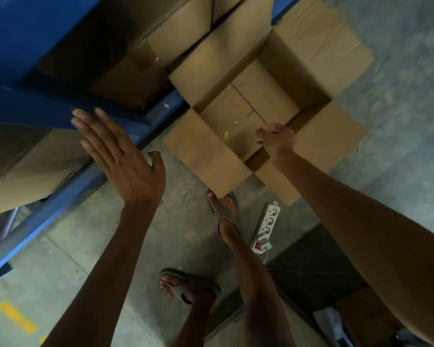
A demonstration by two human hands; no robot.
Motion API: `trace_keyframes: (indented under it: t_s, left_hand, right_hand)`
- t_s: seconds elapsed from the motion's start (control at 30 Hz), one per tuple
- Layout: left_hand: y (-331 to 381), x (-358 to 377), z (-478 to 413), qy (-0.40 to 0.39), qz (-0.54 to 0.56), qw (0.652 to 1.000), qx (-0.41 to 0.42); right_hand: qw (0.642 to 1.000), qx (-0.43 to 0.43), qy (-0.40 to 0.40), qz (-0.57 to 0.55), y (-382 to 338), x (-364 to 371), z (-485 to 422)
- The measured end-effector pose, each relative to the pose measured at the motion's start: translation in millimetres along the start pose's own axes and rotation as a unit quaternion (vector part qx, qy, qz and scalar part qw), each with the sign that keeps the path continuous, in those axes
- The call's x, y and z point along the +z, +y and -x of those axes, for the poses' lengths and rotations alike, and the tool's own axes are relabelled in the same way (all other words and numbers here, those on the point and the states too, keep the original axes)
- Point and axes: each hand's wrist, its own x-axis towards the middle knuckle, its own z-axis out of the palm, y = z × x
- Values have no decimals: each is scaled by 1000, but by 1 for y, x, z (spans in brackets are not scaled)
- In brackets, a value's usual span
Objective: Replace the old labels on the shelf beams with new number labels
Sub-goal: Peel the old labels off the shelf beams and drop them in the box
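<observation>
My left hand (118, 151) is flat with fingers spread, held against or just in front of the blue shelf beam (35, 110). My right hand (276, 139) hovers over the open cardboard box (206, 156) with its fingertips pinched together; a tiny pale scrap may be between them, too small to tell. A crumpled yellow-green label scrap (226, 136) lies inside the box, with a small white fleck beside it. Another green fleck (165, 104) sits on the lower blue beam.
Closed cardboard boxes (145, 58) fill the shelf levels behind the beams. A white power strip (267, 226) lies on the concrete floor by my sandalled feet (223, 209). Yellow floor markings (16, 316) are at bottom left. A dark mat (318, 261) lies at right.
</observation>
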Motion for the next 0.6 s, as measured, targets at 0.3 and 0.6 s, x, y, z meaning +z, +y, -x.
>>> trace_keyframes:
  t_s: [0.3, 0.6]
  left_hand:
    - [9, -58, 35, -68, 41, 994, 77]
    - [51, -290, 84, 6, 122, 966, 229]
  right_hand:
    - [883, -338, -29, 323, -35, -37, 131]
    - [772, -556, 84, 297, -150, -130, 361]
